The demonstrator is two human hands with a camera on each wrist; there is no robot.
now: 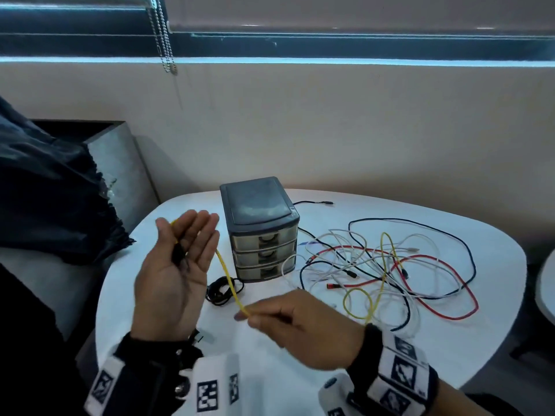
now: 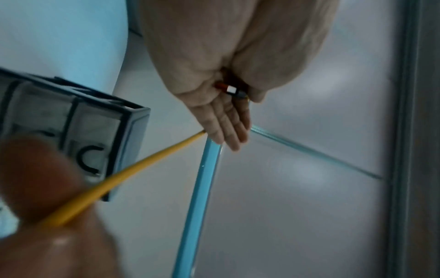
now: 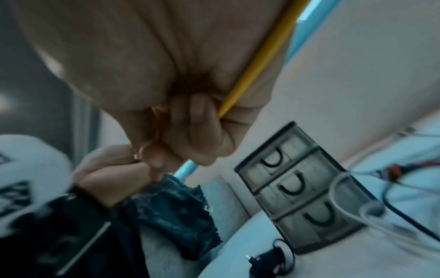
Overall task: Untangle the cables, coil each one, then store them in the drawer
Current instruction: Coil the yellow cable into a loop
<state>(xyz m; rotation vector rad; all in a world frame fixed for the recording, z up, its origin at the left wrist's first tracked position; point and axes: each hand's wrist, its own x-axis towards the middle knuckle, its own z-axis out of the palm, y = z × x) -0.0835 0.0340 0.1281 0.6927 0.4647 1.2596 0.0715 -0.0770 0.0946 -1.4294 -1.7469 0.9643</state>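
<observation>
Above a white table (image 1: 300,394), the left hand (image 1: 175,274) is raised palm-up, fingers straight, the yellow cable (image 1: 225,273) and its plug lying across it; the right hand (image 1: 303,321) pinches that cable. Beyond sit closed drawers (image 1: 261,255), tangled cables (image 1: 390,265) and a beige wall (image 1: 330,121).

My head camera looking forward and down over the white bench (image 1: 330,370) toward the wall, left wrist camera close along the palm, right wrist camera close under curled fingers (image 3: 197,120), all three sharing the drawer unit (image 1: 261,232).
</observation>
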